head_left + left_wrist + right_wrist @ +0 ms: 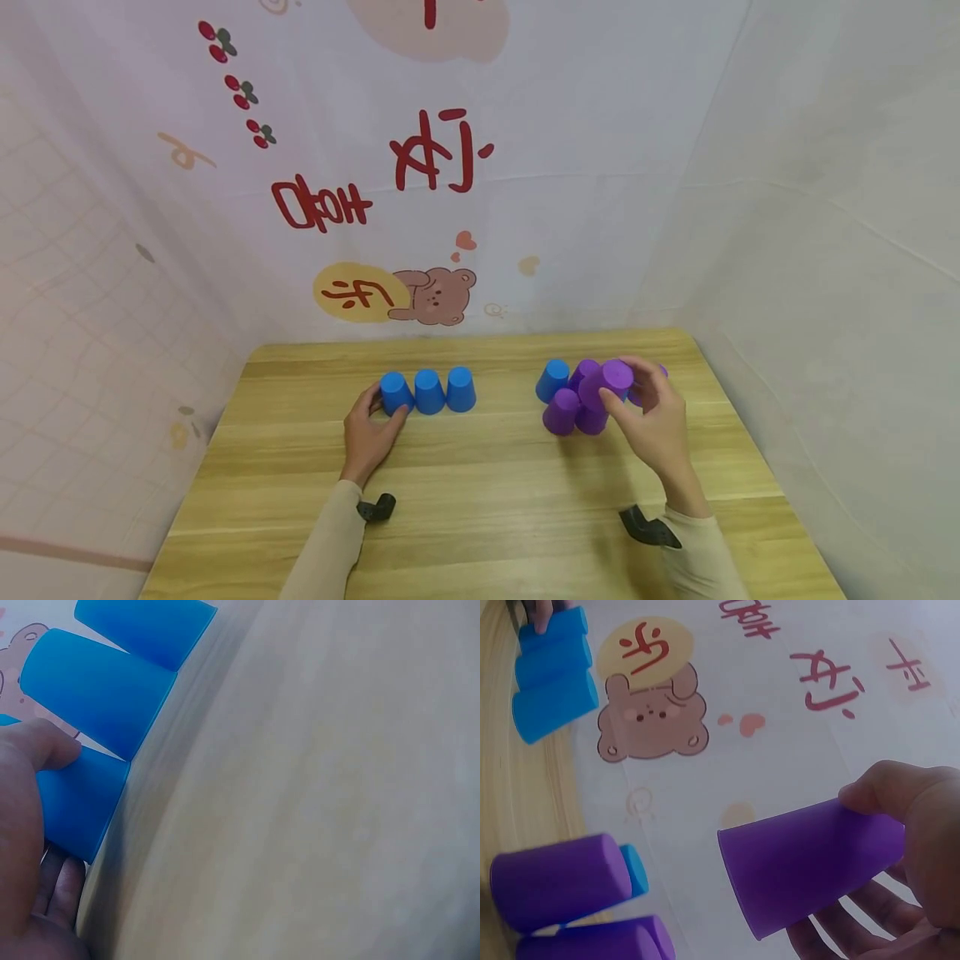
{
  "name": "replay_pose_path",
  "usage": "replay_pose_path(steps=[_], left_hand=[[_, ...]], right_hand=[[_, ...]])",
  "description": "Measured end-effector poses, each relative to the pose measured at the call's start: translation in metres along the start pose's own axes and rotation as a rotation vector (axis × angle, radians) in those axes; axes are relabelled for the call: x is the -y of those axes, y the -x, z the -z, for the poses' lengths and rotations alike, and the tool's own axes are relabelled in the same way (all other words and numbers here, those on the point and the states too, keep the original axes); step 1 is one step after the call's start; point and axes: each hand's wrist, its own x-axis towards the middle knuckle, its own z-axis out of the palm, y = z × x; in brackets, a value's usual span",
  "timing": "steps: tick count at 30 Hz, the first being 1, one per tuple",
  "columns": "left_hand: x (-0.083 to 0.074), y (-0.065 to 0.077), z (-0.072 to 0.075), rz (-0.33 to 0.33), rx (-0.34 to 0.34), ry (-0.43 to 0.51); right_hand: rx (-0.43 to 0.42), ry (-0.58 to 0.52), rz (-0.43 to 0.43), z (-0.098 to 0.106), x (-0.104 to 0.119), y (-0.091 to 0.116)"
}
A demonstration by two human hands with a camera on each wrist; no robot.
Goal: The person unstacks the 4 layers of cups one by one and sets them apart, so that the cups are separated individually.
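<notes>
At the left end of a row of three upside-down blue cups, my left hand (367,440) holds the end cup (393,392). The thumb and fingers lie on opposite sides of that cup, its rim down at the table. The other two blue cups, the middle one (429,392) and the right one (461,389), stand close beside it. My right hand (656,427) grips a purple cup (810,862) near its narrow end, raised above the table with its wide rim downward. Below and beside it stand several upside-down purple cups, one in front (560,412).
A blue cup (556,380) stands at the back left of the purple group. More cups there are partly hidden behind the right hand. The wooden table (480,508) meets a white printed cloth (600,208) at its back edge.
</notes>
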Motion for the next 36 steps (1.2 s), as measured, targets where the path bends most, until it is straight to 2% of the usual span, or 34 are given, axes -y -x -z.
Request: replay_pose_path(steps=[7, 14, 27, 36], left_hand=[[0.001, -0.002, 0.001, 0.005, 0.007, 0.007], [0.001, -0.003, 0.001, 0.017, 0.011, -0.001], [0.001, -0.001, -0.001, 0.008, -0.009, -0.014], [0.001, -0.001, 0.0, 0.025, -0.001, -0.02]], right_hand=[[-0.047, 0.028, -0.021, 0.024, -0.009, 0.003], [-0.102, 0.034, -0.083, 0.04, -0.02, 0.005], [-0.119, 0.105, -0.283, 0.045, -0.048, 0.013], [-0.108, 0.116, -0.351, 0.042, -0.073, 0.021]])
